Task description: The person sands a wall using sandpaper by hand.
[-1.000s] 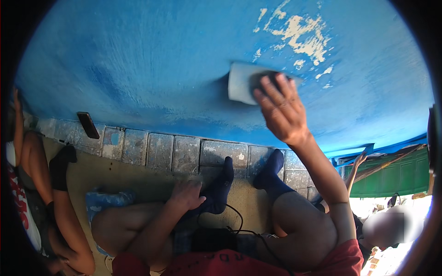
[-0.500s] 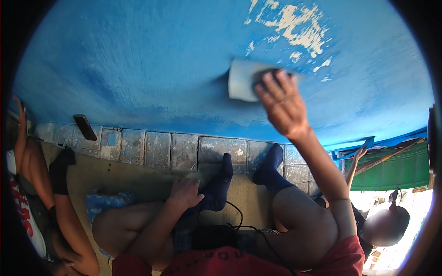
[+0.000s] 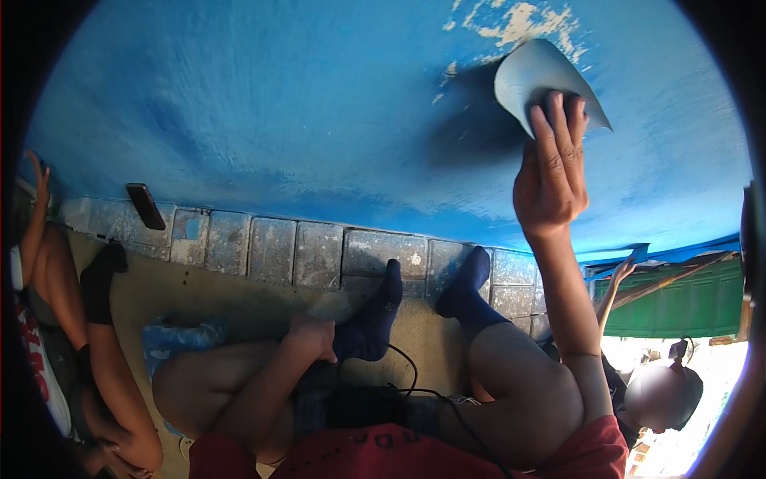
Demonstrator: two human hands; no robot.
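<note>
The right hand [image 3: 550, 172] was raised to the far right of the scene, flat against a blue painted surface [image 3: 303, 120], pressing a pale grey sheet [image 3: 535, 76] onto it. The fingers [image 3: 558, 128] lay spread and extended over the lower part of the sheet, not curled round it, so the sheet was held by pressure against the surface and not by a pinch. That flat hold suited rubbing, and the sheet's upper corners stood free beyond the fingertips. Just above it the blue coat had flaked away in a whitish patch [image 3: 519, 20].

The left hand [image 3: 313, 337] was low and near, resting on the left ankle beside a dark blue sock [image 3: 369, 323], its fingers loosely bent and holding nothing that could be seen; it seemed to steady the seated posture. Both socked feet were braced against a row of grey tiles [image 3: 319, 255] at the foot of the blue surface. A black cable [image 3: 415, 383] looped across the lap. A dark phone [image 3: 145, 206] leaned on the tiles at the far left. Another person's leg [image 3: 104, 335] showed at the left edge, and a further person at the lower right.
</note>
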